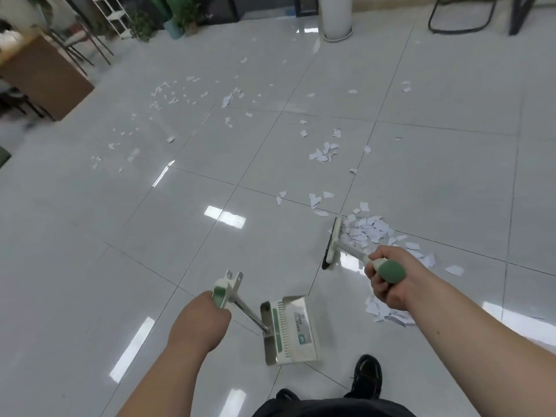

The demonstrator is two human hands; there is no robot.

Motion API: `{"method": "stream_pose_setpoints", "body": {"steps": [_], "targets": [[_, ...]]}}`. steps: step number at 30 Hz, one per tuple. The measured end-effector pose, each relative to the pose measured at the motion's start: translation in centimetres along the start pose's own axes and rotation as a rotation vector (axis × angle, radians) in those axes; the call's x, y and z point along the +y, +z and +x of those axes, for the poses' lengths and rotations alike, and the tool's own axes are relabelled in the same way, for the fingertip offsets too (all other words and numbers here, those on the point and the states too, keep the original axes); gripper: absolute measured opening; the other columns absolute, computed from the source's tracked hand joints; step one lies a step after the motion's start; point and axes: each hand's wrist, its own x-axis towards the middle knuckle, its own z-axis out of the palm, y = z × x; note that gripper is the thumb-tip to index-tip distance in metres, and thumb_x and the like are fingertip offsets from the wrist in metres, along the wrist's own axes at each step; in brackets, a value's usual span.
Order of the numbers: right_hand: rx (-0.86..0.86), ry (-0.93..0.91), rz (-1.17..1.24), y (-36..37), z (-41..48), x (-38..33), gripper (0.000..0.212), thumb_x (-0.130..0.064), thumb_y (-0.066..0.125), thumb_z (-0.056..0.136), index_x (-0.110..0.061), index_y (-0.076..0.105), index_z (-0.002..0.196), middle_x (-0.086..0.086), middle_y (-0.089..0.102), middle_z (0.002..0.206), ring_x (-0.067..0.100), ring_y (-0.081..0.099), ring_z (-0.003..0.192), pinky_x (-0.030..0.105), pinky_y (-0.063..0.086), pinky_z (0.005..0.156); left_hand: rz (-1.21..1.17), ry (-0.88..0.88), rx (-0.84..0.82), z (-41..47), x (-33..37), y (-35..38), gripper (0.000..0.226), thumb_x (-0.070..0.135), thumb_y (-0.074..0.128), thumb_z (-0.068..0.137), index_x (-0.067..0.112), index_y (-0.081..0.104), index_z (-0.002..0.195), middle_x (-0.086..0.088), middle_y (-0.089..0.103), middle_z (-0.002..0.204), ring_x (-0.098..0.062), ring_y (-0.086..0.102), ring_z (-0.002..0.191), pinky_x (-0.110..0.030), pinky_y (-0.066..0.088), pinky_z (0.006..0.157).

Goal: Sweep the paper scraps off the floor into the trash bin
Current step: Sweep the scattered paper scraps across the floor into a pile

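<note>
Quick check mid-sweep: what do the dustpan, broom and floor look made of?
Dustpan: likely polished metal, mirror-like sheen, pale plastic comb.
Broom: cream plastic-looking head, dark bristles, matte green grip, perhaps rubber.
Floor: glossy pale tiles, dark joints, sharp light reflections.

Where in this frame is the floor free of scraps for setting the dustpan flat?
Free: the tiles left of the dustpan and left hand, and the strip between dustpan and broom head. Crowded: the scrap heap right of the broom head, a smaller heap beside the right hand, loose scraps farther out.
</note>
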Motion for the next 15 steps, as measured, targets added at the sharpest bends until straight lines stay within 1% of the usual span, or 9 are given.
{"method": "stream_pose_setpoints", "body": {"steps": [4,7,11,13,15], "targets": [[0.034,-0.084,0.049,-2.6,-3.4,0.0,0.026,-0.012,0.062,0.075,-0.022,0.053,0.097,0.003,0.057,0.06,0.012,0.044,0.031,0.012,0.029,0.033,0.029,0.105,-0.005,0.7,2.5,0.0,0.008,0.014,0.049,0.084,0.019,0.056,0.086,-0.001,0.059,0.07,-0.021,0.053,0.058,-0.027,0.038,0.055],[0.047,-0.15,0.072,-4.5,-5.5,0.4,0.027,-0.012,0.061,0.077,-0.021,0.054,0.101,0.005,0.056,0.062,0.011,0.045,0.032,0.012,0.029,0.033,0.053,0.189,-0.022,1.3,4.9,0.3,0.008,0.013,0.048,0.084,0.017,0.056,0.086,-0.003,0.059,0.071,-0.021,0.052,0.058,-0.028,0.038,0.055],[0.116,-0.244,0.009,-7.1,-7.7,0.8,0.036,-0.012,0.061,0.076,-0.015,0.059,0.111,0.008,0.056,0.059,0.014,0.037,0.035,0.014,0.027,0.037,0.093,0.31,-0.057,2.1,8.4,0.9,0.01,0.013,0.049,0.084,0.015,0.057,0.089,-0.005,0.063,0.074,-0.023,0.057,0.061,-0.028,0.041,0.055],[0.169,-0.291,-0.028,-8.1,-8.5,1.0,0.038,-0.01,0.06,0.077,-0.012,0.059,0.114,0.01,0.057,0.058,0.015,0.037,0.034,0.015,0.027,0.038,0.108,0.367,-0.083,2.6,10.2,1.2,0.013,0.012,0.048,0.084,0.016,0.058,0.092,-0.006,0.063,0.074,-0.024,0.058,0.061,-0.028,0.043,0.055],[0.232,-0.325,-0.064,-8.9,-9.2,1.3,0.034,-0.009,0.06,0.078,-0.009,0.059,0.112,0.011,0.058,0.059,0.015,0.04,0.033,0.017,0.028,0.039,0.133,0.422,-0.107,3.1,11.8,1.5,0.016,0.012,0.047,0.082,0.017,0.058,0.093,-0.006,0.064,0.074,-0.025,0.058,0.06,-0.028,0.044,0.055]]}}
